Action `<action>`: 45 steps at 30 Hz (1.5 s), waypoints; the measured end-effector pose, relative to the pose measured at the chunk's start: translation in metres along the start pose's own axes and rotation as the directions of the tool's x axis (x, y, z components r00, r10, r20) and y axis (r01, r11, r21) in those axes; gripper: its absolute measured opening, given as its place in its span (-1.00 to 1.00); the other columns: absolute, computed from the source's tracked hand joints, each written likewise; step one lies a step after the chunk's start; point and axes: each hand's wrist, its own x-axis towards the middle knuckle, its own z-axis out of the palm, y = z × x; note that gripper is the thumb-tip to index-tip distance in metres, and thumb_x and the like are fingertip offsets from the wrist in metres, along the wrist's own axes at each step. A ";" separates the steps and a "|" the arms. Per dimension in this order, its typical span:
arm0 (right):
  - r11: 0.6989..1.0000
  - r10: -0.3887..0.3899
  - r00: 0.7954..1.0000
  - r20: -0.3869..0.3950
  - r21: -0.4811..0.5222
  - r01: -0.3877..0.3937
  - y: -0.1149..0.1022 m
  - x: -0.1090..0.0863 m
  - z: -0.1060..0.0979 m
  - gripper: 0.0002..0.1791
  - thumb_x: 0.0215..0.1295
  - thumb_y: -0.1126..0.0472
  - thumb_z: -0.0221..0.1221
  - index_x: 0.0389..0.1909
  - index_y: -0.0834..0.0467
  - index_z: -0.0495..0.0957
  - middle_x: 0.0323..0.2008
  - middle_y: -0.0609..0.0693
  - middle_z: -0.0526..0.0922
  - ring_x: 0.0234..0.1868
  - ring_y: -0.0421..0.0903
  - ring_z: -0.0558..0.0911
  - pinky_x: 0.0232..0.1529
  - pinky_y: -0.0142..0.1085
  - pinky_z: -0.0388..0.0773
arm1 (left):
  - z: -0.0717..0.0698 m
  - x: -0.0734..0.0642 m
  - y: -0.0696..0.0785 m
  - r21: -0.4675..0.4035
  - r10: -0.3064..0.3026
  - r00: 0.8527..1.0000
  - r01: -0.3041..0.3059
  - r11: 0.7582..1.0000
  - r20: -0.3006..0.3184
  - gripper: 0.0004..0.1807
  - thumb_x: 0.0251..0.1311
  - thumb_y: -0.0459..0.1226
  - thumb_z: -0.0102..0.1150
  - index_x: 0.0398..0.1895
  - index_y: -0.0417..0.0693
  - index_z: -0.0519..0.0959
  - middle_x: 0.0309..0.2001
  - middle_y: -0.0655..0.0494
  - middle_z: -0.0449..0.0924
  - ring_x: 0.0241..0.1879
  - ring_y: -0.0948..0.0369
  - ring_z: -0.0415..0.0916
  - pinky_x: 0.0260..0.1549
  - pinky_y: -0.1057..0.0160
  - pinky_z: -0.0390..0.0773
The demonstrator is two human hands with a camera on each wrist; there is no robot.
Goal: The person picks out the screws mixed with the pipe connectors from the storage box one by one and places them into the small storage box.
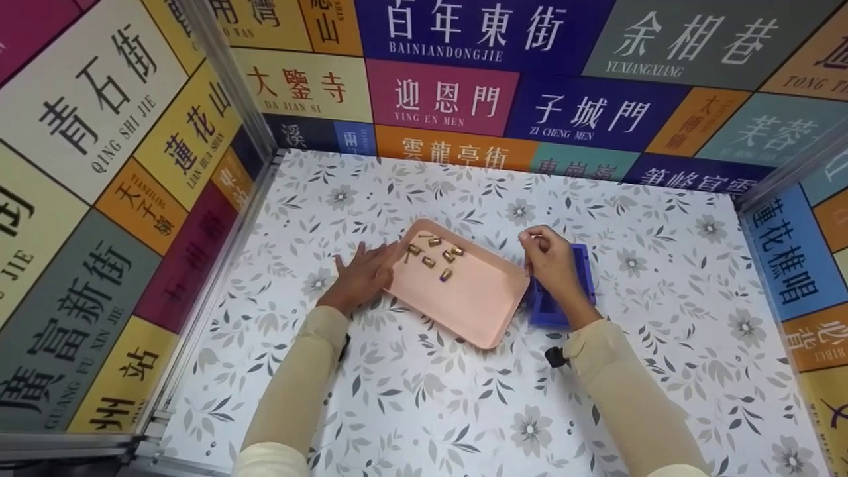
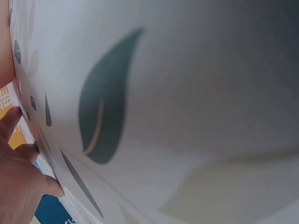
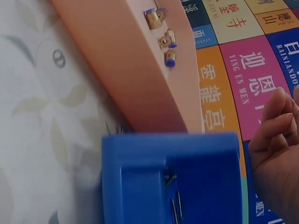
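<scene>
My left hand (image 1: 361, 275) rests at the left edge of a peach tray (image 1: 474, 305), fingers spread. In the left wrist view its fingertips touch the patterned tabletop, close to the tray's side (image 2: 4, 46). Several brass fittings (image 1: 428, 263), some with blue ends, lie in the far left part of the tray, with thin metal pieces near them. My right hand (image 1: 553, 262) hovers over a blue box (image 1: 550, 318), fingers curled and thumb near the index fingertip. No object shows between them. Inside the box, the right wrist view shows small thin metal pins (image 3: 177, 205).
A white tabletop (image 1: 437, 411) with a leaf and flower print lies under everything. Coloured panels (image 1: 444, 96) with large characters wall it in at the back and both sides. Metal frame rails (image 1: 218, 265) run along the left edge. The box stands against the tray's right end.
</scene>
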 end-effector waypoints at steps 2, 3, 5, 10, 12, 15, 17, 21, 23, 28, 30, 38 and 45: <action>1.000 -0.012 1.000 0.006 0.025 0.012 -0.002 0.003 0.008 -0.73 0.50 0.24 0.16 -0.10 0.44 0.56 -0.70 0.20 0.49 -0.75 0.08 0.48 -0.72 -0.31 0.49 | 0.000 0.001 0.001 -0.001 -0.006 1.000 0.006 1.000 -0.002 -0.39 0.51 0.18 -0.39 0.58 0.76 -0.12 0.65 0.31 -0.02 0.67 -0.04 -0.48 0.41 -0.44 -0.63; 0.999 -0.020 1.000 0.012 0.035 0.019 -0.003 0.004 0.012 -0.73 0.51 0.24 0.15 -0.11 0.44 0.57 -0.71 0.19 0.48 -0.76 0.09 0.48 -0.72 -0.31 0.49 | 0.000 0.001 0.001 -0.004 -0.008 1.000 0.008 1.000 -0.001 -0.39 0.50 0.17 -0.39 0.59 0.76 -0.12 0.65 0.32 -0.02 0.67 -0.04 -0.48 0.41 -0.44 -0.64; 0.998 -0.035 0.999 0.030 0.047 0.033 -0.004 0.006 0.019 -0.73 0.53 0.23 0.11 -0.12 0.42 0.58 -0.71 0.20 0.48 -0.77 0.05 0.47 -0.72 -0.31 0.49 | 0.001 0.002 0.001 -0.005 -0.010 1.000 0.010 1.000 -0.001 -0.38 0.50 0.18 -0.40 0.59 0.73 -0.11 0.65 0.32 -0.02 0.67 -0.04 -0.48 0.41 -0.44 -0.64; 0.998 -0.037 0.995 0.091 0.046 0.033 -0.005 0.011 0.036 -0.72 0.59 0.19 0.02 -0.08 0.32 0.61 -0.69 0.23 0.47 -0.77 0.01 0.46 -0.71 -0.24 0.49 | 0.001 0.003 -0.001 0.012 0.012 1.000 -0.012 1.000 0.002 -0.37 0.51 0.22 -0.44 0.62 0.65 -0.10 0.65 0.27 -0.01 0.66 -0.08 -0.47 0.39 -0.48 -0.61; 0.999 -0.030 0.993 0.113 0.031 0.027 -0.006 0.013 0.044 -0.73 0.59 0.18 0.03 -0.07 0.29 0.62 -0.67 0.30 0.48 -0.76 0.06 0.48 -0.69 -0.16 0.49 | 0.001 0.003 -0.001 0.025 0.020 1.000 -0.021 0.999 0.006 -0.37 0.52 0.24 -0.45 0.62 0.64 -0.10 0.65 0.25 -0.01 0.66 -0.10 -0.46 0.39 -0.50 -0.58; 1.000 -0.031 0.991 0.130 0.000 0.031 0.004 0.019 0.056 -0.74 0.57 0.19 0.06 -0.06 0.31 0.61 -0.64 0.42 0.49 -0.73 0.19 0.49 -0.69 -0.20 0.49 | 0.000 0.003 -0.001 0.034 0.020 1.000 -0.020 0.999 0.012 -0.37 0.53 0.25 -0.47 0.62 0.65 -0.11 0.65 0.25 -0.01 0.66 -0.10 -0.46 0.39 -0.52 -0.56; 0.999 -0.028 0.991 0.134 -0.023 0.032 0.013 0.024 0.064 -0.73 0.56 0.16 0.08 -0.05 0.31 0.60 -0.61 0.47 0.50 -0.70 0.29 0.49 -0.68 -0.19 0.50 | 0.000 0.004 -0.001 0.033 0.009 1.000 -0.009 0.999 0.015 -0.38 0.53 0.25 -0.48 0.61 0.67 -0.12 0.65 0.27 -0.02 0.66 -0.08 -0.46 0.40 -0.50 -0.56; 0.999 -0.007 0.990 0.143 -0.032 0.011 0.031 0.029 0.079 -0.68 0.54 0.09 0.12 -0.03 0.30 0.59 -0.58 0.43 0.52 -0.65 0.40 0.49 -0.66 -0.14 0.54 | 0.001 0.005 -0.001 0.037 -0.008 1.000 0.007 0.999 0.018 -0.38 0.51 0.28 -0.51 0.60 0.70 -0.13 0.65 0.27 -0.02 0.66 -0.08 -0.47 0.39 -0.50 -0.57; 1.000 -0.002 0.987 0.160 -0.030 0.007 0.034 0.030 0.086 -0.66 0.53 0.07 0.14 -0.01 0.31 0.59 -0.57 0.43 0.53 -0.63 0.41 0.49 -0.65 -0.09 0.55 | 0.002 0.006 -0.001 0.043 -0.013 1.000 0.012 0.999 0.020 -0.37 0.50 0.29 -0.53 0.61 0.70 -0.14 0.65 0.26 -0.02 0.66 -0.08 -0.47 0.39 -0.51 -0.57; 0.999 -0.003 0.977 0.213 -0.051 0.014 0.041 0.029 0.100 -0.65 0.50 0.00 0.17 0.02 0.21 0.62 -0.50 0.42 0.58 -0.60 0.45 0.53 -0.66 -0.25 0.52 | 0.002 0.006 -0.001 0.053 -0.012 1.000 0.011 0.999 0.021 -0.36 0.49 0.31 -0.54 0.61 0.68 -0.15 0.65 0.25 -0.03 0.66 -0.09 -0.48 0.40 -0.50 -0.57; 0.997 -0.011 0.971 0.238 -0.070 0.028 0.043 0.030 0.105 -0.64 0.49 -0.02 0.18 0.04 0.19 0.62 -0.50 0.36 0.61 -0.59 0.44 0.54 -0.67 -0.32 0.49 | 0.001 0.007 0.000 0.048 -0.016 1.000 0.015 0.999 0.019 -0.36 0.49 0.30 -0.53 0.61 0.68 -0.14 0.65 0.27 -0.03 0.66 -0.08 -0.48 0.40 -0.50 -0.57; 0.976 -0.017 0.943 0.331 -0.200 0.088 0.049 0.033 0.124 -0.63 0.48 0.08 0.20 0.13 0.24 0.61 -0.55 0.22 0.62 -0.62 0.16 0.65 -0.66 -0.34 0.45 | 0.001 0.005 0.000 0.040 -0.017 1.000 0.016 0.999 0.025 -0.39 0.50 0.29 -0.52 0.58 0.78 -0.19 0.65 0.29 -0.05 0.66 -0.08 -0.50 0.40 -0.48 -0.61; 0.969 -0.017 0.930 0.368 -0.223 0.106 0.043 0.036 0.129 -0.65 0.49 0.11 0.19 0.13 0.24 0.60 -0.54 0.16 0.62 -0.62 0.17 0.64 -0.64 -0.30 0.47 | 0.001 0.003 -0.002 0.062 0.028 1.000 -0.029 0.998 0.010 -0.40 0.52 0.22 -0.47 0.58 0.77 -0.19 0.65 0.27 -0.02 0.66 -0.13 -0.45 0.37 -0.55 -0.53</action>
